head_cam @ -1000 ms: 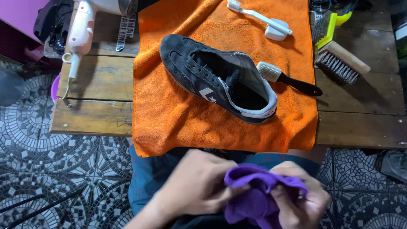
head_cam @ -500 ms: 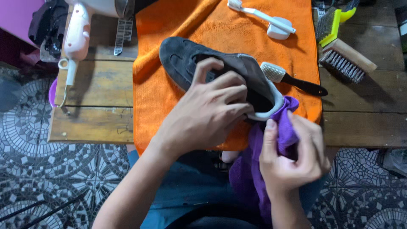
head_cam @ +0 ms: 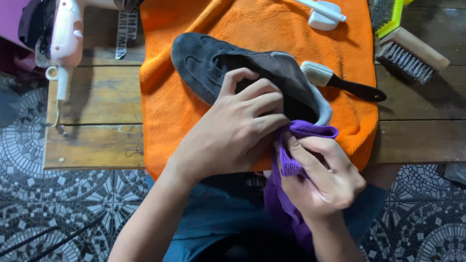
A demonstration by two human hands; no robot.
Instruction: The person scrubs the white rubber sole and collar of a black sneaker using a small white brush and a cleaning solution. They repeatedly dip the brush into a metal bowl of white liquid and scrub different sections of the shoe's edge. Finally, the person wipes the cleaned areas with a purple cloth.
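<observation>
L hand: fingers curled over the dark suede shoe, gripping its side | R hand: closed, pinching purple cloth against the shoe's heel, just beside L hand | shoe on orange towel, beyond both hands | small black-handled brush past R hand, near heel | wooden brush farther right

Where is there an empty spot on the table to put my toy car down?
Bare wood shows on the wooden table between the white hair dryer and the orange towel, and right of the towel below the wooden brush. The towel is crowded: dark shoe, both hands, purple cloth, black-handled brush.
</observation>
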